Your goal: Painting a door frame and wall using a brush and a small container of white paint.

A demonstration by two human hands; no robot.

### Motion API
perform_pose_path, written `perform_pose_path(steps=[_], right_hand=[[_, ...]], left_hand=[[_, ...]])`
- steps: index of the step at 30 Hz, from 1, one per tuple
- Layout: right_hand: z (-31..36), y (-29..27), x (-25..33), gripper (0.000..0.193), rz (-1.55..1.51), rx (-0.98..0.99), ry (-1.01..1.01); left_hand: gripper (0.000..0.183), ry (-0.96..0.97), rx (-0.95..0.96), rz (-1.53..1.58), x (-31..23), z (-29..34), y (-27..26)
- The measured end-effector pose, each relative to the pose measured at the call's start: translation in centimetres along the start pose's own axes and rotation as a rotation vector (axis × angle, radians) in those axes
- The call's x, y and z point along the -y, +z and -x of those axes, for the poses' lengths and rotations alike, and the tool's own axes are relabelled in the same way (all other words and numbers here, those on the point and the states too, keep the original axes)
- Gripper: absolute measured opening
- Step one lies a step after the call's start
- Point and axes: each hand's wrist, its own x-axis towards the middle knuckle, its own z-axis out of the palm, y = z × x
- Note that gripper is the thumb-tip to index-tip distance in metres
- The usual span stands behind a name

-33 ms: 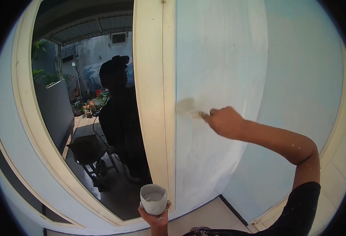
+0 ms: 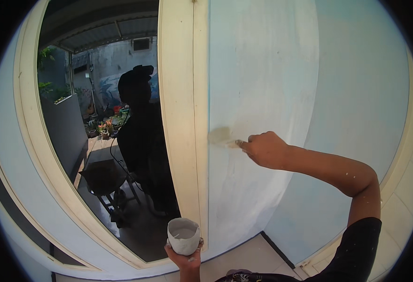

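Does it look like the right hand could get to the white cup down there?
Probably yes: the right hand, gripping a blurred brush-like tool by the wall, seems to have open air between it and the white cup, which the left hand holds from below, top uncovered.

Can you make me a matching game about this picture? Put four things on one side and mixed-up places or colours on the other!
Things:
1. white container
2. blurred tool
3. tall frame
4. sleeve

Places and colours:
A. black
B. in the right hand
C. cream
D. held up on the left hand

Right pairs: 1-D, 2-B, 3-C, 4-A
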Motion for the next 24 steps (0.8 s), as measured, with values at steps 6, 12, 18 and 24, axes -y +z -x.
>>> perform_pose_path(steps=[6, 12, 18, 24], right_hand=[[-8.0, -10.2, -6.1, 0.021, -0.051, -0.073, -0.017], [-11.2, -29.6, -10.3, 0.022, 0.472, -0.666, 0.335], [-13.6, -24.6, -12.6, 0.02, 0.537, -0.653, 0.522], [-5.7, -5.5, -6.5, 0.042, 0.457, -0.585, 0.19]], left_hand=[[0.057, -0.067, 0.079, 0.115, -0.7, 0.8, 0.5], [0.055, -0.051, 0.189, 0.053, -0.7, 0.0, -2.2], [0.056, 0.006, 0.113, 0.023, -0.6, 1.1, -1.9], [0.061, 0.013, 0.01, 0.064, -1.5, 0.7, -2.2]])
